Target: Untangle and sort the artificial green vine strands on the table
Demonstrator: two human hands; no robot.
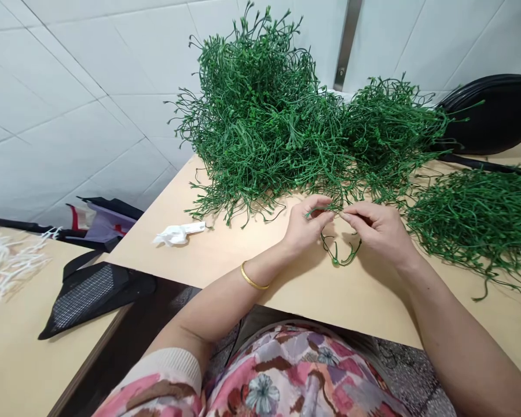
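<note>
Both of my hands meet over the wooden table, just in front of a big heap of green plastic stems (260, 121). Between thumb and fingers, my left hand (309, 223) pinches a thin green plastic stem (336, 262). My right hand (375, 229) is closed in a pinch on the same piece, close to the left fingertips. The stem's forked ends curl down below the hands. Fingers partly cover the spot where the two grips come together. Farther right, another pile of green stems (477, 217) lies beside my right forearm.
A crumpled white strip (180, 233) lies left on the table (243, 260). Black rounded objects (490, 113) stand at the back right. On a second surface at left are white plastic pieces (13, 260) and a black mesh item (91, 292). A tiled wall (69, 104) rises behind.
</note>
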